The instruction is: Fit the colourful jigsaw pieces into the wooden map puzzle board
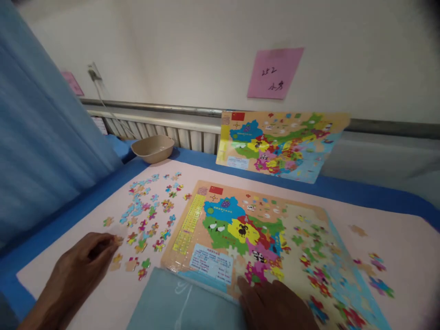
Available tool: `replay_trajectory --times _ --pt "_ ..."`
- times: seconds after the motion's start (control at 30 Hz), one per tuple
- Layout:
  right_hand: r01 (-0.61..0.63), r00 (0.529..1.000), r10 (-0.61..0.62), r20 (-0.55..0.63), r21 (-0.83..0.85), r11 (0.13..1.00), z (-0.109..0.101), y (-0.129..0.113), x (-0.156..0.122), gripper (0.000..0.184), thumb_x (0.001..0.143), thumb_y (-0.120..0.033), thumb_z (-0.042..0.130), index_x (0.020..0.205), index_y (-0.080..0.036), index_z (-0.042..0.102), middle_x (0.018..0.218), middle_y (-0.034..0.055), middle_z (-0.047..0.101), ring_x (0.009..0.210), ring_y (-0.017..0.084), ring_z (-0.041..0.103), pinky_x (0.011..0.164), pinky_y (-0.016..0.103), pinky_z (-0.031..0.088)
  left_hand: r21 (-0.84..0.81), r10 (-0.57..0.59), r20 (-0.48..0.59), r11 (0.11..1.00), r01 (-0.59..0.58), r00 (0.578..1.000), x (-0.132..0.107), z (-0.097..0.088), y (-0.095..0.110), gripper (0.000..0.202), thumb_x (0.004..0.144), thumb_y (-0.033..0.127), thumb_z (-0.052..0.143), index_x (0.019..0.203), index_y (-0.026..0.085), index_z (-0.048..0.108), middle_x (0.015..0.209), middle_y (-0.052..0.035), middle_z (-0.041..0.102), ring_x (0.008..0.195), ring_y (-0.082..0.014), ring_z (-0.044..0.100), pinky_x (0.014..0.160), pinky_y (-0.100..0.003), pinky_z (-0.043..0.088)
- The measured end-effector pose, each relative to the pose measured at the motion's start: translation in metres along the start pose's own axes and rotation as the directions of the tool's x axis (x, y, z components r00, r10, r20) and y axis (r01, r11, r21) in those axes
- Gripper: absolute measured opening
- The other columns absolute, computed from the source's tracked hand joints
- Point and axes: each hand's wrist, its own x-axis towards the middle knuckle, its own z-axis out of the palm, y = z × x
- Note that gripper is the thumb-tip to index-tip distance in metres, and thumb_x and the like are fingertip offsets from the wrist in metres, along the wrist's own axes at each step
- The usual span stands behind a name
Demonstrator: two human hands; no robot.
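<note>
A colourful map jigsaw board point(192, 220) lies flat on the pale mat, its left half filled in. My right hand point(275, 305) rests on the board's lower edge, fingers pressed down by the pink and green pieces. My left hand point(80, 270) is to the left on the mat, fingertips pinched on a small tan puzzle piece point(118, 239). Several loose puzzle pieces point(147, 215) are scattered just beyond that hand. More loose pieces point(316, 270) lie over the board's unfilled right half.
A finished reference map point(280, 144) leans against the wall rail at the back. A beige bowl point(153, 148) stands at the back left. A blue curtain point(37, 137) hangs on the left. A teal cloth point(178, 300) lies at the near edge. A pink note point(274, 73) is stuck on the wall.
</note>
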Motion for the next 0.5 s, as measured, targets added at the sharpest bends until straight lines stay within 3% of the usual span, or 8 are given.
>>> replay_trajectory --times 0.17,0.5 --pt "-0.013 0.999 0.012 -0.043 -0.011 1.0 -0.003 -0.003 0.003 0.03 0.094 -0.003 0.05 0.12 -0.015 0.058 0.07 -0.0017 0.069 0.061 0.017 0.065 0.067 0.03 0.046 0.098 0.143 -0.026 0.985 -0.14 0.989 0.0 0.005 -0.016 0.043 0.092 0.07 0.059 0.103 0.03 0.072 0.105 0.0029 0.08 0.09 -0.0192 0.076 0.076 -0.027 0.057" --pt "-0.013 1.0 0.013 0.011 -0.01 1.0 0.002 -0.004 -0.002 0.041 0.085 -0.003 0.054 0.124 -0.016 0.057 0.075 -0.001 0.072 0.062 0.019 0.066 0.066 0.032 0.048 0.057 0.153 -0.044 0.987 -0.151 0.987 -0.001 0.008 -0.017 0.042 0.092 0.077 0.054 0.104 0.039 0.069 0.105 0.01 0.079 0.093 -0.0223 0.077 0.078 -0.035 0.061"
